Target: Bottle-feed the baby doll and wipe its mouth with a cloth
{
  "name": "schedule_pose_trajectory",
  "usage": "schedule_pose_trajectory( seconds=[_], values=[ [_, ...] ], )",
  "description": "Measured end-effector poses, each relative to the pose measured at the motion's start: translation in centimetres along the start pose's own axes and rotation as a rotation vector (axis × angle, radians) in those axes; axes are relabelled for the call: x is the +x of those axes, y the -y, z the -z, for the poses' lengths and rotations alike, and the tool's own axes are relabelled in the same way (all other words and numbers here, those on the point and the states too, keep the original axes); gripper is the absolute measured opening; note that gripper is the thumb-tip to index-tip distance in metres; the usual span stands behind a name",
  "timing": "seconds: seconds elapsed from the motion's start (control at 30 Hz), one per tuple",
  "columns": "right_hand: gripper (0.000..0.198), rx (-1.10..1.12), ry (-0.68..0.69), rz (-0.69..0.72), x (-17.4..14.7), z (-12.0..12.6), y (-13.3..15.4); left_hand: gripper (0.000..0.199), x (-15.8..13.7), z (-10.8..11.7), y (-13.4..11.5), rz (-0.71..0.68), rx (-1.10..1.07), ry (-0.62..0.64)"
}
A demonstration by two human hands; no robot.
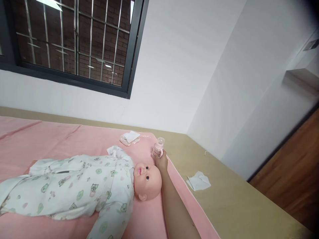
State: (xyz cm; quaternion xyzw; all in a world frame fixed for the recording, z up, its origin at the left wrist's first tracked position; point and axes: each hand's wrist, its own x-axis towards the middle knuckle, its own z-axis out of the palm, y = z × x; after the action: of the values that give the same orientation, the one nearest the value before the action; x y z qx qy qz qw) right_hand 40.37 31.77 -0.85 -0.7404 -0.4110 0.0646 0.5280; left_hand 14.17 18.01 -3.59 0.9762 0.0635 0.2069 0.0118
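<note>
My right hand (162, 162) reaches in from the lower right and is closed on a small clear baby bottle (157, 151) with a pink collar and handle. The bottle stands or is held roughly upright, leaning a little, with a clear cap over its top. Just left of my forearm lies a baby doll (149, 181) on its back, its bald head close to my wrist. It wears a white sleepsuit (79, 186) printed with green and pink bears. My left hand is out of view.
A pink mat (149, 215) lies under the doll on a wooden surface (239, 202). A white cloth in clear wrapping (130, 137) lies near the mat's back edge. Another folded white cloth (198, 181) is on the wood at right. A barred window (74, 43) is set in the white wall.
</note>
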Motion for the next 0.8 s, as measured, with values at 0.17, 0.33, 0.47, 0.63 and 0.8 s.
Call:
schedule_pose_trajectory(
  seconds=[0.17, 0.33, 0.47, 0.63, 0.8],
  values=[
    [0.051, -0.02, 0.006, 0.015, 0.0, 0.1, 0.0, 0.037, 6.7, -1.4, 7.4, 0.041, -0.061, 0.005],
    [0.048, -0.003, 0.036, 0.005, 0.0, 0.2, 0.2, 0.037, 9.5, -2.7, 10.7, 0.051, -0.102, 0.007],
    [0.048, 0.004, 0.034, 0.009, 0.0, 0.2, 0.2, 0.04, 9.7, -3.4, 10.9, 0.059, -0.122, -0.015],
    [0.045, 0.027, 0.035, 0.018, 0.0, 0.3, 0.1, 0.037, 9.4, -2.8, 11.1, 0.064, -0.14, -0.018],
    [0.047, 0.018, 0.022, 0.002, 0.2, 0.1, 0.0, 0.036, 9.3, -1.6, 10.6, 0.077, -0.149, -0.001]
  ],
)
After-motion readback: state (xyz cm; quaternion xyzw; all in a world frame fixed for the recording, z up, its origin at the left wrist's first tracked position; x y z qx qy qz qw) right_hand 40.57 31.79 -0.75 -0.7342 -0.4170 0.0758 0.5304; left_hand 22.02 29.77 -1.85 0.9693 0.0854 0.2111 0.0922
